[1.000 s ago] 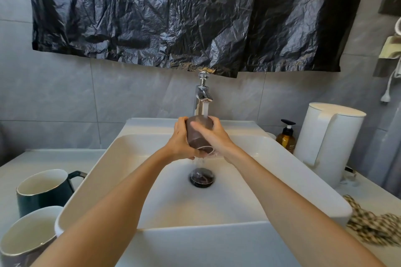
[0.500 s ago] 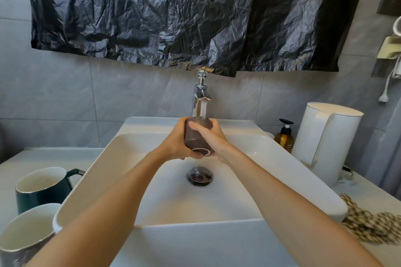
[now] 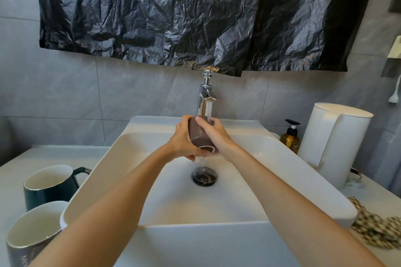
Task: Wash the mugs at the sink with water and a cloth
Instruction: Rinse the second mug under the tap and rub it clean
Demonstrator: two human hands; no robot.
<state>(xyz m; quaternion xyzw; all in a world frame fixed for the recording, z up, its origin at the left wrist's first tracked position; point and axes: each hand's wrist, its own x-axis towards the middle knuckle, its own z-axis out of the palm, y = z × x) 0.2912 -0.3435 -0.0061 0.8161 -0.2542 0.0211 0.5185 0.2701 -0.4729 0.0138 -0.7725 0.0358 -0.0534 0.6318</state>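
Brown mug [image 3: 199,134] tilted under faucet [image 3: 207,93] stream — mouth down toward viewer, base up. Left hand [image 3: 180,140], right hand [image 3: 217,136] — fingers curled round its sides.

At the lower left of the frame, the mug [image 3: 30,238] is showing pale letters beginning "NIC", cut off by the edge. At right, the bottle [image 3: 289,140] is carrying a label too small to read.

Rear mug [image 3: 48,186] and front mug [image 3: 30,236] stand left of the sink [image 3: 201,245], kettle [image 3: 334,143] right.
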